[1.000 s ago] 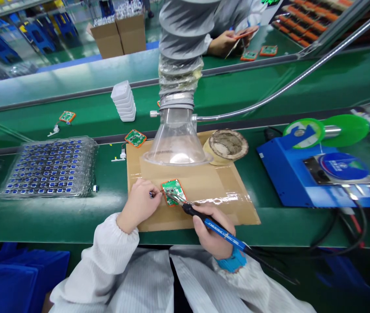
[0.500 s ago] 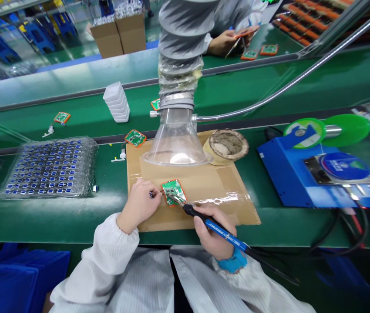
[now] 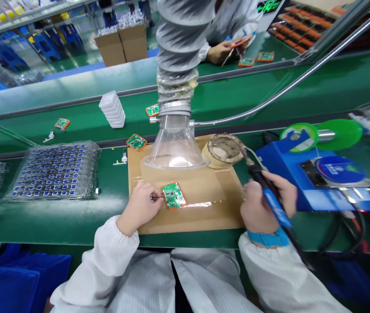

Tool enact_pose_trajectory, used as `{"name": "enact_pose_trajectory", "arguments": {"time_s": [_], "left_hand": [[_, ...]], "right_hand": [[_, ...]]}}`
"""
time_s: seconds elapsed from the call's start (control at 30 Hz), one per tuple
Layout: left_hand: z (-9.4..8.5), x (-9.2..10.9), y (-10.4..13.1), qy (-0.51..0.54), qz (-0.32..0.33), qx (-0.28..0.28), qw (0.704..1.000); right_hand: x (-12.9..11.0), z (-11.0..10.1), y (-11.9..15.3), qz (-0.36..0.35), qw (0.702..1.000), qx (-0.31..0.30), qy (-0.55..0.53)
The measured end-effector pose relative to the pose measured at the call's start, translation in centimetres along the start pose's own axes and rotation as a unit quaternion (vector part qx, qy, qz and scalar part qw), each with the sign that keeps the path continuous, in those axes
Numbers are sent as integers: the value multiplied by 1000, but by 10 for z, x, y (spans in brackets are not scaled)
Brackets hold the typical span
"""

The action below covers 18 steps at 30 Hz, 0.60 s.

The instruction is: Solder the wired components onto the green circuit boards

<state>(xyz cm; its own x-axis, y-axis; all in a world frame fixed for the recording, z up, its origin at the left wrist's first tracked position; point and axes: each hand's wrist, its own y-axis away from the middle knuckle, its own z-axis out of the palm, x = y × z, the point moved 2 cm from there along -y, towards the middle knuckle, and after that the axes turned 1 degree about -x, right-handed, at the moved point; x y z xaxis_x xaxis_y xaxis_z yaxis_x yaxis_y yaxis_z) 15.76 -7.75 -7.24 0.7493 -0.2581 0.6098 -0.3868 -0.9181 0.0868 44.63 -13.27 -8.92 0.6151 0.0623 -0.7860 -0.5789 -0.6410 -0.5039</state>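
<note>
On a brown cardboard sheet [image 3: 201, 217] lies a green circuit board [image 3: 173, 195] with an orange rim. My left hand [image 3: 143, 202] is closed at the board's left edge, pinching a small dark component [image 3: 154, 198] whose thin leads reach the board; its exact kind is hard to make out. My right hand [image 3: 266, 200], with a blue wristband, grips a blue and black soldering iron [image 3: 274, 206]. The iron's upper end is at the right rim of a round, crusted pot [image 3: 226, 150]; whether it touches is unclear.
A clear fume hood [image 3: 176, 145] hangs above the cardboard. Trays of small blue parts [image 3: 52, 169] stand left, white stacked containers [image 3: 112, 111] behind. At right is a blue solder-feeder unit [image 3: 292, 187] with green reel. A co-worker's hands [image 3: 222, 51] hold a board across the line.
My right hand has carried the soldering iron away from the board, up and right to the round pot. My left hand stays at the board's left edge.
</note>
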Motion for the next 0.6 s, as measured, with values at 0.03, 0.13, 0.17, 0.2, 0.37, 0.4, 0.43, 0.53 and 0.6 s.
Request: {"name": "enact_pose_trajectory", "arguments": {"time_s": [0.03,0.13,0.17,0.2,0.37,0.4,0.43,0.53,0.6], "left_hand": [[0,1,2,-13,6,3,1000],[0,5,10,-49,18,-4,999],[-1,6,12,-51,18,-10,998],[-2,5,14,-43,19,-14,999],[-26,-17,21,180,-42,-82,979],[-34,-24,22,252,-69,-103,960],[-42,-32,22,317,-96,-113,937],[-75,-53,9,433,-152,-78,885],[-98,-62,-14,447,-168,-29,878]], "right_hand": [[1,4,-4,-13,1000,-23,9],[2,11,-4,-29,997,-66,18],[2,10,-1,-28,998,-53,14],[2,8,4,-27,999,-34,8],[1,-3,32,-30,999,-25,-27],[1,-3,36,-31,998,-37,-38],[0,-3,39,-32,997,-46,-47],[-4,-2,42,-20,996,-60,-56],[-6,0,40,-7,996,-66,-57]]}}
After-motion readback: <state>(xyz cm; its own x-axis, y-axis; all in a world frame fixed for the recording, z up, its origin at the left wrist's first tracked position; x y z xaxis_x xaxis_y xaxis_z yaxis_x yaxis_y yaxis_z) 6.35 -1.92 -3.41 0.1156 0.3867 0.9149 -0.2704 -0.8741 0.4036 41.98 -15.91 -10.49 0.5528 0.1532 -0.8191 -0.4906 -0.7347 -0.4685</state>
